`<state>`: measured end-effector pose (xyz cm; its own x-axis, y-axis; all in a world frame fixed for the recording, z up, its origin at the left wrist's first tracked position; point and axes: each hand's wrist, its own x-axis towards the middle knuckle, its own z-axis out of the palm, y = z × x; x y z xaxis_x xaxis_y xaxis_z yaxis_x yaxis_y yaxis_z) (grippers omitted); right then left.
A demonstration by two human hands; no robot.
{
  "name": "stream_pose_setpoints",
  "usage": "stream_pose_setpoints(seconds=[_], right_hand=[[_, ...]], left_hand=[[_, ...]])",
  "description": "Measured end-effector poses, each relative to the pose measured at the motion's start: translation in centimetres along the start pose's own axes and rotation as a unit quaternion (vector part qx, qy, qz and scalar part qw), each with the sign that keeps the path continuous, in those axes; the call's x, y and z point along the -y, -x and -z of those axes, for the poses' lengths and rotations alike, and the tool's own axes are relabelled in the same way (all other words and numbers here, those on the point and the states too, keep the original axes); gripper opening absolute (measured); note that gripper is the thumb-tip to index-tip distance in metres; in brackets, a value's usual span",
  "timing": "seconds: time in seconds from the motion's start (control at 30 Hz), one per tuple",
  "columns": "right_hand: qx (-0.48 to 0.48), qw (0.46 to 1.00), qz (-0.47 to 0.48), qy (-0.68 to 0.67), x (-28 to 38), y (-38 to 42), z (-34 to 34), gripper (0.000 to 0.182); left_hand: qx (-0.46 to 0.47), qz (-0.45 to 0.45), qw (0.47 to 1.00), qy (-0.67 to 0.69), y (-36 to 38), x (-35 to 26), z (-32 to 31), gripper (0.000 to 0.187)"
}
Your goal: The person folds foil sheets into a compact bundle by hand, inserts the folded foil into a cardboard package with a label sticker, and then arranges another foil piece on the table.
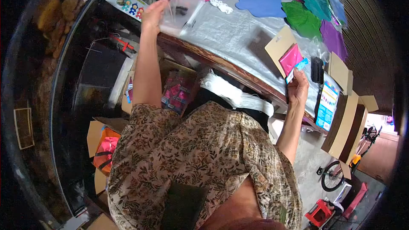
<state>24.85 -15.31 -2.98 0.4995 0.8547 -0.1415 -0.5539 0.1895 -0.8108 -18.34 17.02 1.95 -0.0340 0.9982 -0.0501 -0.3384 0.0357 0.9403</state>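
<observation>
Left hand (pixel 154 15), upper left of frame: our grip is closed on a clear plastic bag (pixel 181 15) over the tabletop (pixel 230 38). Right hand (pixel 298 87), centre right: grip pinches a pink packet (pixel 291 58) on a brown card (pixel 279 44). Label text unreadable.

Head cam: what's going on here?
A person in a floral top stands at a long table covered in clear plastic. The left hand holds a clear plastic bag up over the table's far end. The right hand holds a tan card with a pink packet against it. Coloured fabric pieces lie spread along the table, and cardboard boxes sit at its right end.
</observation>
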Motion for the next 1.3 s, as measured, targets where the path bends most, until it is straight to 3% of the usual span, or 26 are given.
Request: stream_pose_setpoints(seconds=[0.07, 0.2, 0.3, 0.37, 0.47, 0.5, 0.57, 0.63, 0.7, 0.73, 0.83, 0.87, 0.97, 1.0, 1.07, 1.1, 1.2, 1.3], right_hand=[[0.000, 1.000, 0.003, -0.001, 0.0, 0.0, 0.0, 0.024], [0.009, 1.000, 0.008, -0.008, -0.4, 0.1, 0.3, 0.024], [0.024, 1.000, 0.006, -0.013, 0.0, 0.1, 0.6, 0.022], [-0.018, 1.000, 0.012, -0.022, 0.2, 0.6, -1.4, 0.019], [-0.050, 0.998, 0.006, -0.037, 1.0, 1.1, -2.1, 0.017], [-0.051, 0.997, -0.004, -0.050, 1.3, 1.3, -2.0, 0.017], [-0.063, 0.996, -0.016, -0.061, 2.0, 1.6, -1.2, 0.018], [-0.071, 0.997, 0.020, -0.017, 2.5, 1.6, -0.3, 0.016], [-0.089, 0.995, 0.035, 0.004, 2.8, 2.1, 0.4, 0.016], [-0.111, 0.993, 0.041, 0.027, 3.1, 2.4, 0.8, 0.014], [-0.168, 0.981, 0.058, 0.078, 4.3, 3.7, 2.6, 0.012], [-0.163, 0.981, 0.060, 0.087, 4.6, 4.3, 3.3, 0.011], [-0.151, 0.981, 0.068, 0.102, 5.1, 5.4, 4.4, 0.008], [-0.165, 0.978, 0.064, 0.112, 5.5, 5.7, 4.1, 0.008], [-0.192, 0.971, 0.055, 0.131, 5.8, 6.3, 3.7, 0.007], [-0.197, 0.970, 0.054, 0.131, 5.7, 6.5, 4.0, 0.007], [-0.159, 0.973, 0.034, 0.162, 5.8, 6.1, 5.3, 0.012], [-0.181, 0.972, 0.034, 0.149, 6.0, 6.2, 1.4, 0.006]], left_hand=[[-0.053, -0.119, 0.987, -0.098, 0.7, -2.7, -0.4, 0.034], [-0.041, -0.167, 0.985, -0.014, 2.1, -6.5, -2.0, 0.035], [0.026, -0.138, 0.984, 0.108, 3.5, -7.0, -4.5, 0.031], [0.062, -0.115, 0.977, 0.169, 4.7, -6.7, -6.2, 0.029], [0.122, -0.190, 0.973, -0.052, 7.0, -5.6, -8.8, 0.024], [0.129, -0.181, 0.974, -0.052, 8.0, -5.3, -10.2, 0.024], [0.141, -0.246, 0.918, -0.278, 10.0, -3.9, -13.7, 0.026], [0.239, -0.163, 0.886, -0.361, 11.1, -1.3, -17.3, 0.034], [0.247, -0.164, 0.804, -0.515, 11.5, 2.9, -21.1, 0.040], [0.259, -0.159, 0.803, -0.513, 11.7, 4.8, -22.3, 0.040], [0.345, 0.083, 0.842, -0.406, 12.9, 9.6, -25.3, 0.036], [0.356, 0.089, 0.839, -0.403, 13.3, 10.5, -25.2, 0.036], [0.467, 0.021, 0.861, -0.201, 11.6, 10.6, -22.0, 0.034], [0.471, 0.024, 0.859, -0.200, 10.8, 9.9, -20.6, 0.034], [0.478, -0.088, 0.804, -0.342, 10.0, 8.6, -18.4, 0.031], [0.481, -0.084, 0.803, -0.341, 10.4, 8.6, -18.3, 0.031], [0.502, -0.188, 0.774, -0.339, 11.6, 9.0, -18.8, 0.031], [0.487, -0.233, 0.743, -0.396, 12.2, 10.7, -19.8, 0.035]])
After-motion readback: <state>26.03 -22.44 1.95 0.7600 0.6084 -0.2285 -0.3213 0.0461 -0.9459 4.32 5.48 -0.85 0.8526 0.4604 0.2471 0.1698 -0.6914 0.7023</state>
